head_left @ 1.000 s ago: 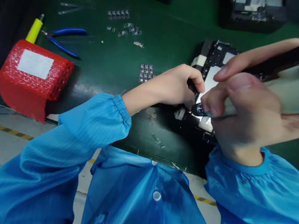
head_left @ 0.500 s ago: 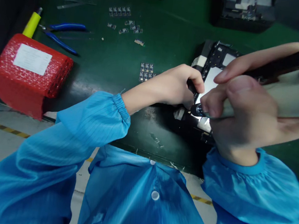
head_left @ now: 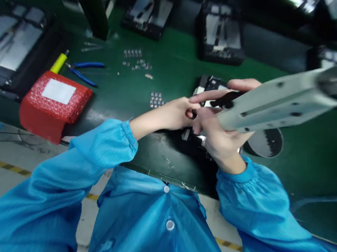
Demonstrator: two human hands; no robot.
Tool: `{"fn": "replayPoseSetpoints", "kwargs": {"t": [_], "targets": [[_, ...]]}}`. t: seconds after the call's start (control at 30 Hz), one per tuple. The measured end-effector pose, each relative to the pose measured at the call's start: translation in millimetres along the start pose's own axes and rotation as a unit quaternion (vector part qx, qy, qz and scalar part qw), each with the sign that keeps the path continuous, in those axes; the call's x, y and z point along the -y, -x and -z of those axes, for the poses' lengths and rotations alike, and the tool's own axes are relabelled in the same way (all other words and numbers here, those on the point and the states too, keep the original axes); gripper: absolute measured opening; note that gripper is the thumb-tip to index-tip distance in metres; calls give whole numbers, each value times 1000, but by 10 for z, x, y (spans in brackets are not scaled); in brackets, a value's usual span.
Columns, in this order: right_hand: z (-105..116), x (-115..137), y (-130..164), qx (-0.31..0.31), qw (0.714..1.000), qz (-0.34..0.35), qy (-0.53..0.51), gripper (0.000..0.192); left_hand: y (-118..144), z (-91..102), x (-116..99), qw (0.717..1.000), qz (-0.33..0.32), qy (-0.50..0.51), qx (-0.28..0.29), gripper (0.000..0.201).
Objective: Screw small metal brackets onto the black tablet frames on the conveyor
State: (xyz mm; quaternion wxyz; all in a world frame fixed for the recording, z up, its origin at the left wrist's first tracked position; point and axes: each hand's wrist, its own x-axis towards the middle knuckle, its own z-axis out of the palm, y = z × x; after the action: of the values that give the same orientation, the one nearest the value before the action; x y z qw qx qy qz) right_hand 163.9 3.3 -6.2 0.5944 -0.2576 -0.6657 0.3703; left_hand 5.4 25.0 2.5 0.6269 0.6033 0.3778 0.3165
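Black and partly hidden, the device frame (head_left: 213,84) lies on the green mat (head_left: 179,51) just beyond both hands, near the front edge of the bench. The right hand (head_left: 220,137) is wrapped around the pale grey electric screwdriver (head_left: 276,103), fingers closed about its body and forefinger stretched along the top, with the tool's long barrel running up and to the right out of the picture; its tip is hidden behind the fingers. The left hand (head_left: 174,114) rests curled against the near left corner of the frame, fingers bent in and touching the right hand's fingertips; whether it pinches anything I cannot tell. Just left of it lies a small panel of tiny parts (head_left: 156,99), and farther back a scatter of more small parts (head_left: 136,59). Well to the left sit a red bubble-wrapped block (head_left: 54,104) with a white label, blue-handled pliers (head_left: 85,71) and a yellow-handled tool (head_left: 58,63). A round grey disc (head_left: 264,143) lies right of the hands.
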Motion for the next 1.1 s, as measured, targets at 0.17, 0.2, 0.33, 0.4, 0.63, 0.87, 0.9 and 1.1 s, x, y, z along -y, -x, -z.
{"fn": "replayPoseSetpoints", "kwargs": {"t": [0.17,0.2,0.33,0.4,0.63,0.87,0.9,1.1], "targets": [[-46,40,-27,24,998,25,-43,47,456,-110,-1,976,17,-212,-50,36],[-30,67,-38,26,999,19,-43,49,574,-171,-12,964,31,-252,-76,39],[247,224,-151,-41,998,15,-34,56,884,-491,-17,908,51,-409,-68,79],[532,294,-222,-125,991,40,-21,60,900,-618,39,872,33,-486,-51,81],[1645,265,-184,-342,936,58,62,47,685,-556,36,977,15,-133,-168,69],[1830,107,-4,-382,913,91,111,49,-29,-476,-562,962,46,185,-195,33],[1813,106,0,-378,913,95,119,51,-238,-508,-590,962,29,190,-196,26],[1832,76,9,-382,912,55,139,62,-1833,-589,-410,963,8,138,-232,13]]}}
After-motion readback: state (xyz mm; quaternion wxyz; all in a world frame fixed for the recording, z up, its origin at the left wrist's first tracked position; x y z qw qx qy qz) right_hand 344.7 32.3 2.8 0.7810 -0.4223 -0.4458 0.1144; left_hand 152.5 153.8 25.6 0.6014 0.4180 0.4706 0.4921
